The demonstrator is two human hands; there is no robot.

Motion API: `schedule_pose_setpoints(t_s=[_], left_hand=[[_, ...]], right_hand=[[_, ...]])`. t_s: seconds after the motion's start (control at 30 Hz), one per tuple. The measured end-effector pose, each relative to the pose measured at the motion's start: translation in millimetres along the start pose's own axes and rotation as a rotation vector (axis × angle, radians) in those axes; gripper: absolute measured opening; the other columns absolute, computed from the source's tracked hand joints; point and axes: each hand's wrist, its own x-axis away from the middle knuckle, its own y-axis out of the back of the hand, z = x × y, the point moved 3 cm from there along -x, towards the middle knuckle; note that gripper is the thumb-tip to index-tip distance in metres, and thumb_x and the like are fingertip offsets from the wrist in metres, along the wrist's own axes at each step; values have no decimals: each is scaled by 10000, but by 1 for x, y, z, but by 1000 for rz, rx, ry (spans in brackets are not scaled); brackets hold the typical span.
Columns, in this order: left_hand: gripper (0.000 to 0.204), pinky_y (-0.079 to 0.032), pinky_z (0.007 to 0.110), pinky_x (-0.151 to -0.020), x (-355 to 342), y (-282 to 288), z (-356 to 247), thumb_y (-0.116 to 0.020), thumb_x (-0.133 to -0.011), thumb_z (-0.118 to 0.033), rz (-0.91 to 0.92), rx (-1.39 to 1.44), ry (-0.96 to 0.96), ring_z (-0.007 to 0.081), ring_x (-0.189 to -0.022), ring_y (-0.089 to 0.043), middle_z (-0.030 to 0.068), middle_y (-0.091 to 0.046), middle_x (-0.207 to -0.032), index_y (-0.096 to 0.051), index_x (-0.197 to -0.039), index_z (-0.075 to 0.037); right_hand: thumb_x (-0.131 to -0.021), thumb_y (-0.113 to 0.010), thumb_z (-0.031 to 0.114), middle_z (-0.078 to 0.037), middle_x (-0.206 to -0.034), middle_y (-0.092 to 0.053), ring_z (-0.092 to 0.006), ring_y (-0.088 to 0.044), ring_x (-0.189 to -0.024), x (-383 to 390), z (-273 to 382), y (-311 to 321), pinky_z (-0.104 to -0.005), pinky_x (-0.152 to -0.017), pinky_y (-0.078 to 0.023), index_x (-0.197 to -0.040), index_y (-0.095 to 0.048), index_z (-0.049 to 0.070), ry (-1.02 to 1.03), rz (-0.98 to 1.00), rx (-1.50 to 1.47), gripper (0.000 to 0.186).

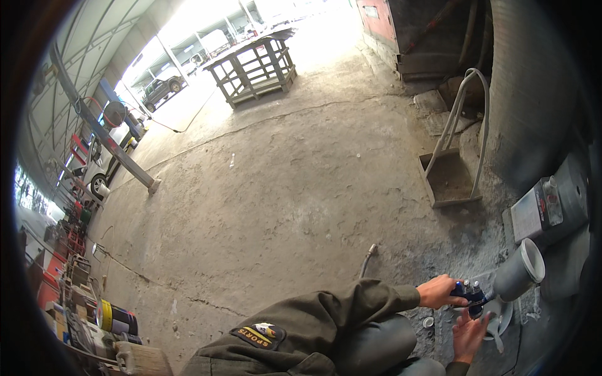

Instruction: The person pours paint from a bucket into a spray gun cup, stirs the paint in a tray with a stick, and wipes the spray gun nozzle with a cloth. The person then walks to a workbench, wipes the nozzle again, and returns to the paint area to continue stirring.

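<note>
Nearest, by the floor's (282,194) lower right corner, 2 hands meet at a blue spray gun (479,296). The left hand (439,292) grasps it beside its knobs; the right hand (469,335) is just below with fingers half curled — whether it grips or merely touches, I cannot tell. A grey cup (517,276) leans rightward from the gun, mouth up and outward. The step in hand looks like adjusting the gun; the next move calls for a steady left hold and a cup kept from tipping.

Under the gun sits 1 pale dish (509,313), which crowds the space below — and 1 metal can (530,216) stands close beyond the cup. A hose (365,263) lies left of these. Farther, along the floor's right edge, rests a dustpan (453,185); at its far edge, a slatted stand (257,69).
</note>
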Motion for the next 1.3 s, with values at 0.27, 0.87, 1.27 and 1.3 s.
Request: schedule_pose_setpoints(t_s=[0.27,0.87,1.27,1.3], left_hand=[[390,-504,408,-663,24,11,5,-721,-881,-322,-10,42,64,350,-700,-633,207,-649,-781,-610,-1100,-19],[422,-484,439,-590,96,24,88,-753,-829,-436,-116,-495,299,384,-660,-637,167,-634,-685,-574,-831,-53],[382,-490,443,-601,180,27,155,-780,-805,-403,-182,-468,446,385,-671,-641,167,-643,-695,-601,-847,-69],[374,-489,438,-596,186,28,158,-790,-799,-382,-227,-437,454,397,-678,-639,173,-638,-687,-596,-840,-65]], right_hand=[[-979,-476,526,-80,-1209,-642,-240,-659,-979,-3,-34,1,-384,-693,-579,-1294,-550,97,98,37,-29,538],[-835,-765,156,-13,-995,-664,-91,-624,-860,-16,59,-84,-242,-731,-510,-1111,-657,60,549,-145,1215,312],[-770,-794,210,-108,-1295,-556,-253,-645,-1057,-52,35,-27,-389,-868,-531,-1285,-546,101,266,-385,1876,582],[-744,-814,202,-120,-1350,-497,-283,-593,-1130,-55,28,-24,-407,-912,-514,-1334,-490,112,293,-317,1967,678]])
